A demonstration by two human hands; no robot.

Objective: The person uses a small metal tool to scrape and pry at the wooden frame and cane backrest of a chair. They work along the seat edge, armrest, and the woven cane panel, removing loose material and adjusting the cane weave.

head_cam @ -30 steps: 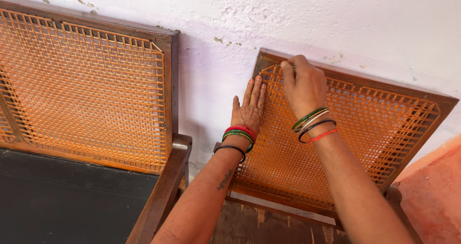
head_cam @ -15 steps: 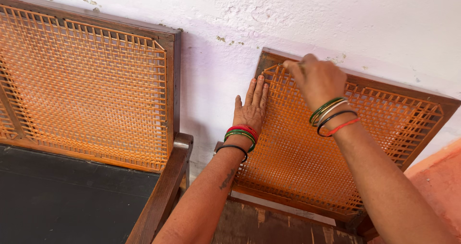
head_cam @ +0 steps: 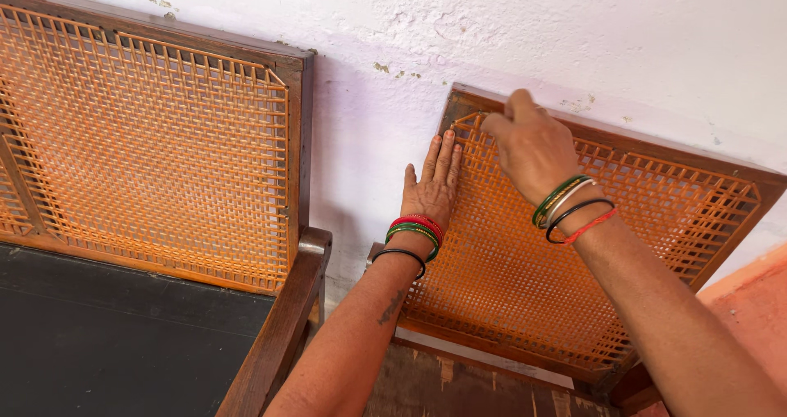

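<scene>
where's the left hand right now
Head view, centre: the left hand lies flat on the left edge of the right chair back, beside the right hand.

Soft, even daylight filled the scene. The white wall (head_cam: 574,31) stayed bright without glare. Faint shadows fell toward seven o'clock; focus was sharp.

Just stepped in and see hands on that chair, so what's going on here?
A person has both hands on the orange woven back of a wooden chair that stands against a white wall. The left hand lies flat against the weave near the frame's left edge. The right hand is curled at the top of the panel, fingertips at the weave just under the wooden top rail. Another chair with the same weave and a dark seat stands to the left.
</scene>
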